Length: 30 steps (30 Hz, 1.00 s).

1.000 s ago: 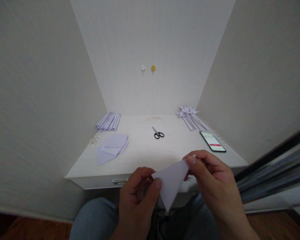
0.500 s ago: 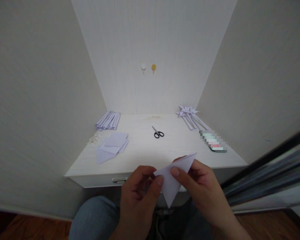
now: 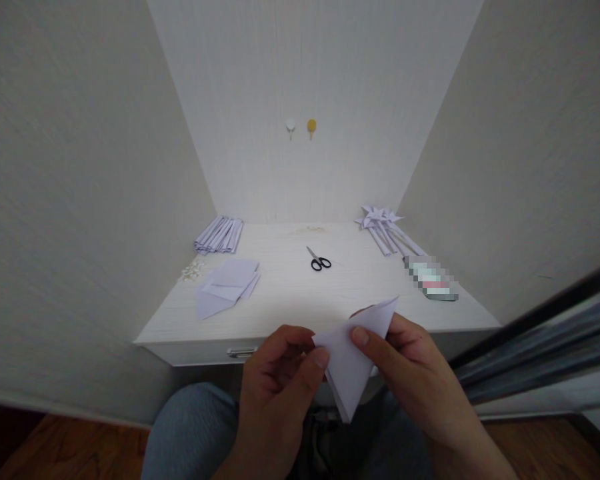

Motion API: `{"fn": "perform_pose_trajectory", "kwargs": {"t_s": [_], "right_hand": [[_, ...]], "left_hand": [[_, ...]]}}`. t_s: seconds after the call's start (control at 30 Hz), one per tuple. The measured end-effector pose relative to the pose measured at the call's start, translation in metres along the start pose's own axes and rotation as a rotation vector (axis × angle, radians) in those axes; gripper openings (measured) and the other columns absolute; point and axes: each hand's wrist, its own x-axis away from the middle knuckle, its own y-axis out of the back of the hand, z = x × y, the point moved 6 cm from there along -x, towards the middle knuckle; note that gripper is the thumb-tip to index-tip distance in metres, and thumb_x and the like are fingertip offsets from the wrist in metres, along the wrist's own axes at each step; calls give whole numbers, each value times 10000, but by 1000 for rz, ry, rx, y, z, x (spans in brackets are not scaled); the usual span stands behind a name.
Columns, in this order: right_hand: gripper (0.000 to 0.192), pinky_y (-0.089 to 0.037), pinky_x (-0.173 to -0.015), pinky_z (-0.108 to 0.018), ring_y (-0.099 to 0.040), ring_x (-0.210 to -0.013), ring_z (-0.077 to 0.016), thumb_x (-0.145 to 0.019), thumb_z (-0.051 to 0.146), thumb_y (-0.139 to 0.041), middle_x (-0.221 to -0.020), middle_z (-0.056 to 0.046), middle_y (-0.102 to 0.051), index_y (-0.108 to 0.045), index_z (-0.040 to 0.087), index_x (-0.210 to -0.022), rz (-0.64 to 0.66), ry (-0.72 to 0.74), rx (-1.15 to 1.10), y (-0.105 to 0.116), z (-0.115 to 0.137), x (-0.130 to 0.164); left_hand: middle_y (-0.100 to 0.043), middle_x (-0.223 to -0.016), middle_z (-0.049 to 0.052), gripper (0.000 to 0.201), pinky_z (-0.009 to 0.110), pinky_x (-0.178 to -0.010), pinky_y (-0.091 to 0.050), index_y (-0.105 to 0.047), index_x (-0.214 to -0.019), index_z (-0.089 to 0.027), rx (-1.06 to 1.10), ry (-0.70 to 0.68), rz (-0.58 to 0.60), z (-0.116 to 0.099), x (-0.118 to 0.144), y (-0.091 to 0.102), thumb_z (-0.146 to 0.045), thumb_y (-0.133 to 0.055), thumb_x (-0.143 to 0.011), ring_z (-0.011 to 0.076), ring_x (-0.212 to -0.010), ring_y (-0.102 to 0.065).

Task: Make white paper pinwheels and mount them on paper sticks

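Both my hands hold a folded white paper triangle over my lap, just in front of the desk's edge. My left hand pinches its left corner with thumb and fingers. My right hand grips its upper right part, thumb pressed on the front face. The triangle's tip points down.
On the white desk lie black scissors, a pile of paper sheets, a bundle of rolled paper strips, small white bits, folded paper stars on sticks and a phone. Walls close in on three sides.
My right thumb slid from the triangle's top right corner down onto its front face, and the view shifted slightly. The paper stays between both hands.
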Motion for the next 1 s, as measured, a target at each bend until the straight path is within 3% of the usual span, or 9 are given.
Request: {"fn": "perform_pose_trajectory", "kwargs": {"t_s": [0.17,0.57,0.83,1.0], "right_hand": [[200,-540,-643,-197,-662,-710,-138,-880,407,-788,-775,-22,-767,-816,217,-934,-9,8,38,-2,0,0],[375,-451,-412,-184,-563,-473,-116,-790,537,-833,-595,1,-675,-690,191,-786,-256,-22,103,14,-9,5],[371,-442,-403,-174,-556,-464,-108,-786,525,-840,-585,3,-669,-687,187,-773,-242,-3,107,12,-7,7],[354,-441,-415,-183,-548,-484,-111,-795,511,-833,-602,-1,-663,-701,183,-768,-216,0,96,7,-8,7]], "left_hand": [[-734,-707,4,137,152,-571,-528,-765,-820,-189,32,10,8,1,0,1,-285,-853,-778,99,-615,-635],[-737,-638,-4,53,148,-612,-561,-782,-808,-190,87,44,151,-5,2,-15,-227,-821,-810,99,-616,-682],[-756,-704,13,81,159,-577,-540,-787,-839,-198,-10,53,120,0,4,-7,-245,-829,-789,104,-605,-655],[-749,-728,9,105,179,-601,-533,-807,-889,-225,-118,23,168,4,6,-6,-319,-783,-848,120,-644,-651]]}}
